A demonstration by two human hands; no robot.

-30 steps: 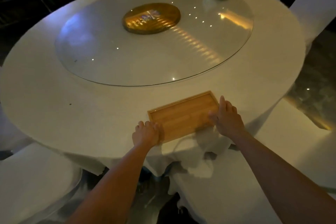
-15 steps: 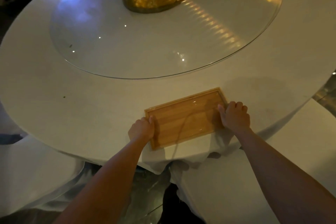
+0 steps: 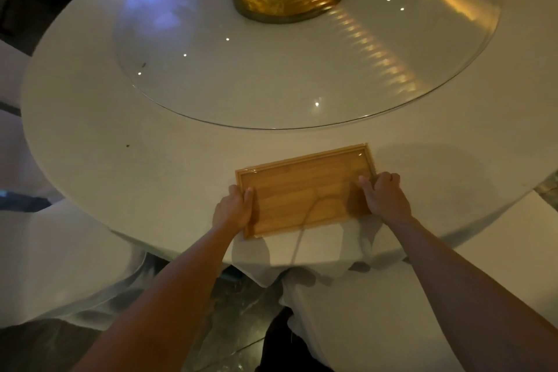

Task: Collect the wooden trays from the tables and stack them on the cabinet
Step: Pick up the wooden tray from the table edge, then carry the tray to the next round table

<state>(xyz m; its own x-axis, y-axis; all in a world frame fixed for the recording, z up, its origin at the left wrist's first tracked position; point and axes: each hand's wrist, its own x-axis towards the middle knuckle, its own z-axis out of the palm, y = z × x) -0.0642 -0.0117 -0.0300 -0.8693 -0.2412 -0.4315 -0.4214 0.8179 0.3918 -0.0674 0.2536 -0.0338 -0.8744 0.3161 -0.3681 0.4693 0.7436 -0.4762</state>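
Tray (image 3: 305, 190) sits on the table (image 3: 120, 136), at its near edge, just short of the glass turntable (image 3: 271, 76). Long axis runs left-right, slightly skewed, right end farther in. Left hand (image 3: 234, 208) is clamped on the left short end, right hand (image 3: 385, 195) on the right; both equally near. Lift looks next. Fingertips under the rim hidden. Cabinet out of view; lighting dim.
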